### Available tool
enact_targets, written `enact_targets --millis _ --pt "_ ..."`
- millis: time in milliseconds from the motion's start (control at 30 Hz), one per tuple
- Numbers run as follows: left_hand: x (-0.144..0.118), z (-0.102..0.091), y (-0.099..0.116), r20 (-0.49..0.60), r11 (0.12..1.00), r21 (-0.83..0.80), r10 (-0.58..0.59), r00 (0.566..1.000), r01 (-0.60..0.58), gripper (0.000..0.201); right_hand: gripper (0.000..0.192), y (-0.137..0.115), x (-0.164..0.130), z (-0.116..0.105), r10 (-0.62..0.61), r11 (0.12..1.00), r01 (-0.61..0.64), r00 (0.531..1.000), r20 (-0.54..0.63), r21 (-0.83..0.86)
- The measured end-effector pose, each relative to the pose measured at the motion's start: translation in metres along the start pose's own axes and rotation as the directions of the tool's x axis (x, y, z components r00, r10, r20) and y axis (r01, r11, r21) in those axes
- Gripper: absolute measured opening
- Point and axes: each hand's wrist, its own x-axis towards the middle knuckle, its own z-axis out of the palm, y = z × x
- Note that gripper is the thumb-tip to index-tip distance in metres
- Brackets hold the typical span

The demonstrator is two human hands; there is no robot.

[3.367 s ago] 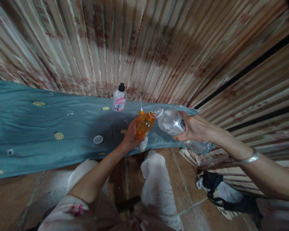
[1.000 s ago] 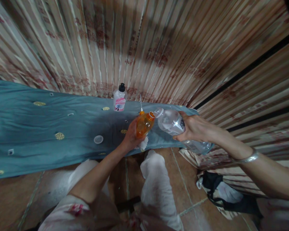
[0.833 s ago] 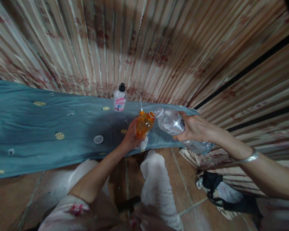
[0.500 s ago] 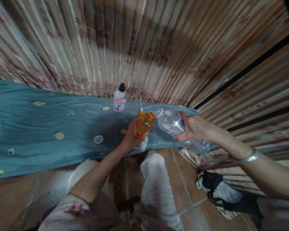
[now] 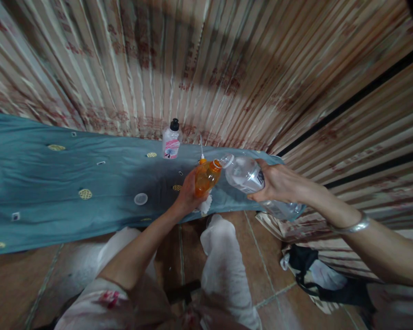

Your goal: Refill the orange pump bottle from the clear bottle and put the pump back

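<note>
While my left hand (image 5: 186,196) grips the small orange bottle (image 5: 206,177) and my right hand (image 5: 275,183) clamps the clear bottle (image 5: 245,175), tilted w/ its mouth at the orange one's, a loose cap (image 5: 141,199) lies left on the blue cloth (image 5: 55,178); pink-label bottle (image 5: 171,140) upright farther back, by the striped curtain (image 5: 209,64).

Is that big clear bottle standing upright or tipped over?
Tipped. The right hand holds the clear bottle nearly on its side, mouth meeting the mouth of the orange bottle in the left hand.
</note>
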Motion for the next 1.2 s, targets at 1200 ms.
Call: enact_targets --millis 1200 --pt "0.0007 0.0018 -0.0044 -0.015 0.999 -0.018 0.034 0.999 -0.034 0.076 0.078 0.0001 0.0005 0.0012 -0.007 1.0 0.007 1.0 -0.025 -0.019"
